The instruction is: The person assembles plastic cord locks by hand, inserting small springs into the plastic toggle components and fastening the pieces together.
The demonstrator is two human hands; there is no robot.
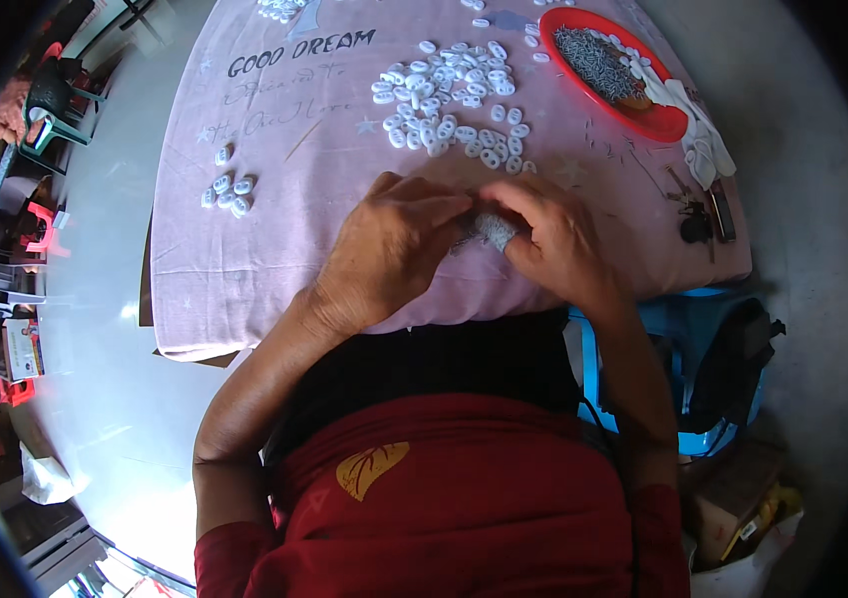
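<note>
Both hands meet over the near part of the cloth-covered table, their fingertips close together. My left hand (391, 242) is closed, with thumb and fingers pinched at something too small to make out. My right hand (555, 234) is curled in a pinch too, facing the left. A grey speckled thing (496, 231) shows between its thumb and fingers; its kind is unclear. Just beyond lies a spread of small white oval pieces (439, 90) with dark holes. A smaller group of the same white pieces (224, 189) sits to the left.
A red oval tray (665, 122) full of small grey screws or nails (593, 62) stands at far right. White gloves (695, 115) hang over its edge. Near them are loose nails, a dark tool (721, 211) and a black object (693, 227). A blue stool (589, 374) stands below the table's right corner.
</note>
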